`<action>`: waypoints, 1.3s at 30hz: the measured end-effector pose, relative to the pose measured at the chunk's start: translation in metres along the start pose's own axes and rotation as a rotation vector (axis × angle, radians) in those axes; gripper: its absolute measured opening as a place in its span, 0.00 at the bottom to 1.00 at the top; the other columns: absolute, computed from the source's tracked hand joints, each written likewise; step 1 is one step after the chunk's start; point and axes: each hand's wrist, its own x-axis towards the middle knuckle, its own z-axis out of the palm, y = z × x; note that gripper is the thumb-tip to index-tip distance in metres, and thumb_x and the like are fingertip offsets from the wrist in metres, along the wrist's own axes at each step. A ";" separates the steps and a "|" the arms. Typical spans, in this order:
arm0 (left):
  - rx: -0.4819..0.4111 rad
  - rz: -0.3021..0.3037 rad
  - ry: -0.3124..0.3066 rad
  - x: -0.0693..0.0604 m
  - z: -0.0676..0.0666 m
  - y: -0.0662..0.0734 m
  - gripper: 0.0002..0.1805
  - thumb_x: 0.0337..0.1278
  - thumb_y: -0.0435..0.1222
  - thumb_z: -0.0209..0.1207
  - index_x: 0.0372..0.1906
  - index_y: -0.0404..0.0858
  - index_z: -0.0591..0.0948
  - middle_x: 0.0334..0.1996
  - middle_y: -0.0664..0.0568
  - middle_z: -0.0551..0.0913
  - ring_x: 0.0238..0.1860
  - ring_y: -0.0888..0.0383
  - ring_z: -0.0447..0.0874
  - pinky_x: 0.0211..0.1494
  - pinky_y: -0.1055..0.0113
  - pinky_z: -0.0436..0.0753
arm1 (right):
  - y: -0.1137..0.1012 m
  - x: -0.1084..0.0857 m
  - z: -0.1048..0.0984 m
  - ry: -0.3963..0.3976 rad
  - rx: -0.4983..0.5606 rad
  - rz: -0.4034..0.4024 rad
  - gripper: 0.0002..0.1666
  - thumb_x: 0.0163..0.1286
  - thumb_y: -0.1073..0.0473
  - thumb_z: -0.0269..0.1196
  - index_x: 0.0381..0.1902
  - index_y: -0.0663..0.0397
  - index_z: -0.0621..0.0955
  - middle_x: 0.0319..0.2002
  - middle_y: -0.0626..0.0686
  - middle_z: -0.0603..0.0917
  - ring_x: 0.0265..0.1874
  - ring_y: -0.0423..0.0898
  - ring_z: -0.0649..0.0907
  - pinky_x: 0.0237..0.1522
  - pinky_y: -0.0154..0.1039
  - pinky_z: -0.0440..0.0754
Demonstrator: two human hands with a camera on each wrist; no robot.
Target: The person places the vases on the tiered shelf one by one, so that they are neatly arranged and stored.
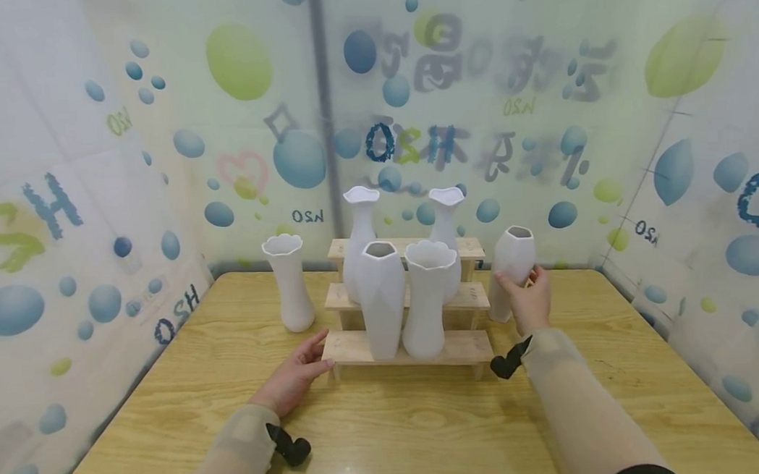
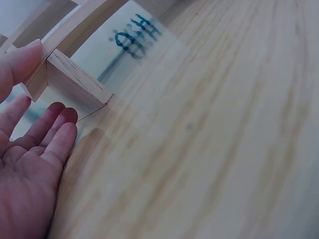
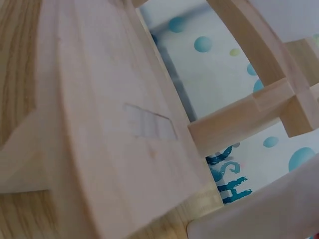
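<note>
My right hand grips a white faceted vase at the right of a three-step wooden stand. The vase leans slightly, and its lower part shows in the right wrist view; whether its base touches the table I cannot tell. With thumb and forefinger, my left hand pinches the left end of the lowest step; its other fingers curl loosely below. On that step stand another faceted vase and a scalloped-rim vase. Behind them rise two flared-rim vases, their bases partly hidden.
Left of the stand, a scalloped-rim white vase stands upright on the wood-grain table. Printed curtains hang behind the table and along both sides.
</note>
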 end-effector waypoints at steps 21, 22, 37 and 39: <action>-0.004 -0.001 -0.010 0.002 -0.001 -0.003 0.42 0.63 0.38 0.61 0.76 0.42 0.51 0.65 0.39 0.65 0.62 0.48 0.65 0.70 0.47 0.53 | 0.001 0.015 -0.001 -0.031 -0.056 -0.007 0.55 0.59 0.46 0.70 0.74 0.54 0.53 0.71 0.58 0.60 0.68 0.58 0.63 0.65 0.61 0.60; -0.003 -0.002 -0.012 0.002 -0.001 -0.003 0.43 0.63 0.39 0.61 0.76 0.42 0.51 0.65 0.39 0.65 0.63 0.48 0.65 0.70 0.47 0.53 | 0.000 0.015 -0.001 -0.032 -0.061 -0.008 0.54 0.59 0.46 0.70 0.74 0.55 0.53 0.71 0.58 0.60 0.68 0.58 0.63 0.65 0.61 0.60; -0.008 -0.011 0.003 0.001 -0.001 -0.001 0.42 0.62 0.38 0.61 0.76 0.44 0.52 0.64 0.40 0.66 0.62 0.49 0.66 0.71 0.47 0.52 | -0.003 0.012 -0.002 -0.031 -0.111 -0.009 0.54 0.59 0.46 0.70 0.74 0.55 0.54 0.70 0.59 0.61 0.67 0.59 0.64 0.64 0.62 0.62; -0.007 -0.009 0.003 0.001 0.000 -0.001 0.42 0.63 0.38 0.61 0.76 0.43 0.52 0.64 0.40 0.66 0.62 0.49 0.66 0.71 0.47 0.52 | -0.003 0.011 -0.005 -0.031 -0.120 -0.021 0.54 0.59 0.46 0.70 0.73 0.57 0.54 0.70 0.60 0.62 0.66 0.59 0.65 0.64 0.61 0.63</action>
